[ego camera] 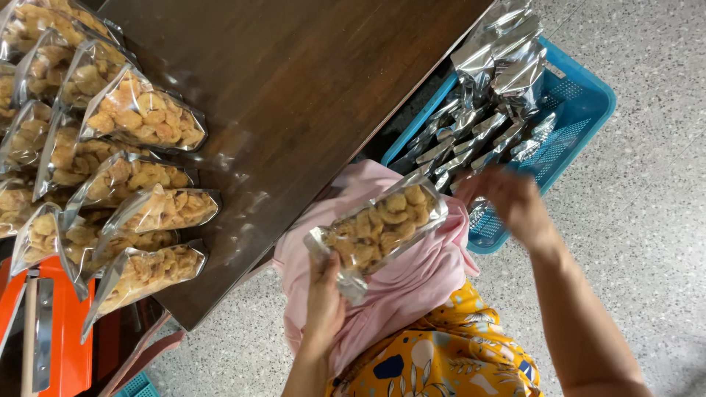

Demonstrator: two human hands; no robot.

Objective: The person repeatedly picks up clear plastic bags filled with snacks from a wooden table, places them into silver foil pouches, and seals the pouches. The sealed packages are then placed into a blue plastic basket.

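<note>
One snack bag [379,229], long axis rising rightward at frame centre, I hold in left fingers [323,294]; right hand [511,202] blurred, spread unclear.

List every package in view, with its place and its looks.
Held bag: in the left hand, over the lap; clear front, silver back, golden snack pieces.
Filled bags: rows overlapping on the dark table, left side; same clear-and-silver look.
Empty pouches: silver foil, flat, piled in the blue crate on the floor; right hand beside them.
No labels, signs or screens.
</note>
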